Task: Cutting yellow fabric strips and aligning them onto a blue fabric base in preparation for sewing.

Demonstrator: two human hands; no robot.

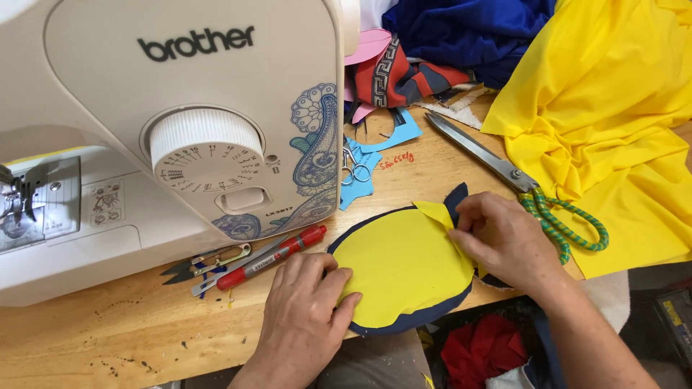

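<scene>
Round yellow fabric piece (404, 266) lying flat on a slightly larger navy fabric piece (422, 317), whose edge shows as a dark rim; the yellow's upper right edge is folded back, apparently pinched there.

A light wooden worktable (86, 338) carries a cream plastic sewing machine (166, 130), a red marker pen (270, 258), small metal thread snips (205, 261) and long steel shears with green-wrapped handles (515, 176). Also on it lie a round yellow fabric piece over a navy one (404, 270), light-blue paper scraps (375, 155) and bunched yellow cloth (613, 122).
</scene>
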